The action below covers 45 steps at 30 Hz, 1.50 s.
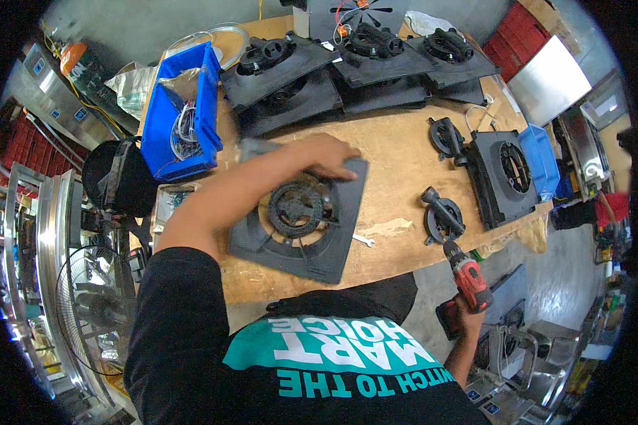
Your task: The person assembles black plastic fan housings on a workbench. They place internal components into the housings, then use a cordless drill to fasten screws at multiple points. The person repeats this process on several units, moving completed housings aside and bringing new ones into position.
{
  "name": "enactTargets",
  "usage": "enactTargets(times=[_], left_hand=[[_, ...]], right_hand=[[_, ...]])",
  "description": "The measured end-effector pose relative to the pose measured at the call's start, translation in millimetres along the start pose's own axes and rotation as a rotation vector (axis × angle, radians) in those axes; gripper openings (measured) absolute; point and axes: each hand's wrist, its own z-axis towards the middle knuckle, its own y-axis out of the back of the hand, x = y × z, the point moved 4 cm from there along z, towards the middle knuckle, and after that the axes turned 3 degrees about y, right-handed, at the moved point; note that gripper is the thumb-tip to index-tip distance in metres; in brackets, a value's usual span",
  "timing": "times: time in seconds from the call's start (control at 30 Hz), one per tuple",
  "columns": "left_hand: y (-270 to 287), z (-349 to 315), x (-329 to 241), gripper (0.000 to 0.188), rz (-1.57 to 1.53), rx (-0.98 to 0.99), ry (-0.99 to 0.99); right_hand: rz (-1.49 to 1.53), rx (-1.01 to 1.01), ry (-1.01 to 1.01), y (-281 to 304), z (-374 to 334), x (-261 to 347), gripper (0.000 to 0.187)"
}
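A square black burner plate point(334, 244) lies before me on the wooden table, with a round ring-shaped burner point(295, 208) in its middle opening. My left hand point(325, 156) reaches across it, fingers curled over its far right edge. Off the table's front right edge, my right hand point(468, 316) is closed round the handle of a red and black cordless drill point(468, 278), whose chuck points up toward the table. Near the chuck lies a loose black burner point(443, 216) with a stub pipe. A small open-end wrench point(364, 241) rests right of the plate.
Stacked black plates with burners point(283, 64) fill the table's far side. A blue bin point(184, 117) with wires stands at the left. Toward the right are another loose burner point(446, 138), an upright black plate point(503, 177) and a light blue bin point(539, 163). A fan point(96, 304) stands left.
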Motion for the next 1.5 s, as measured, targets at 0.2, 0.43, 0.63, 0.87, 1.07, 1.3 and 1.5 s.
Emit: enactTargets(times=[0.2,0.43,0.63,0.87,1.07,1.3,1.5], left_hand=[[-47.5,45.0,-81.0,0.065,0.136,0.007,-0.054],[-102.5,2.6,-130.8,0.064,0.092,0.248,-0.154],[-23.6,-121.4,-97.4,0.057,-0.242,-0.142,0.057],[-131.5,-333.1,-31.4,0.026,-0.393,-0.612,1.282],[-257.6,-341.8,-45.1,0.024,-0.267,-0.615,1.314],[-268.2,-330.0,-23.2,0.022,-0.638,-0.819,1.219],[-240.0,-197.8,7.5,0.023,-1.823,-1.079,0.872]], right_hand=[[0.263,-0.064,-0.187,-27.2,-14.0,15.4,0.031],[-0.088,0.138,0.080,-48.5,13.4,38.5,0.029],[0.023,0.262,0.099,-86.5,29.5,56.4,0.030],[0.159,0.530,0.046,-144.9,69.1,109.6,0.039],[-0.017,0.564,0.079,-172.5,96.1,168.7,0.044],[-0.237,0.869,-0.079,-236.6,143.0,232.7,0.038],[-0.175,1.007,0.048,-284.1,156.1,254.6,0.036]])
